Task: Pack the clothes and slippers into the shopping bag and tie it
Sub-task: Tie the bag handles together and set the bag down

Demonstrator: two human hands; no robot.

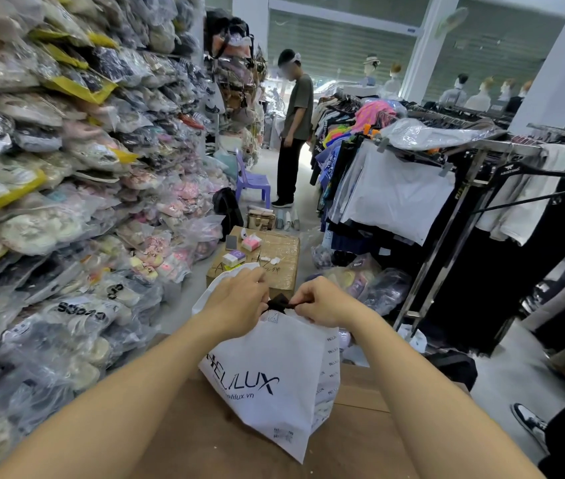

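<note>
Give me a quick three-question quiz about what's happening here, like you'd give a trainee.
1. True or false: both hands are at the mouth of the white shopping bag.
2. What colour is the item pinched between the left hand and the right hand?
A. black
B. pink
C. yellow
3. What does the bag stand on?

Key:
1. True.
2. A; whether it is a strap or cloth I cannot tell.
3. A brown cardboard surface, apparently a box.
</note>
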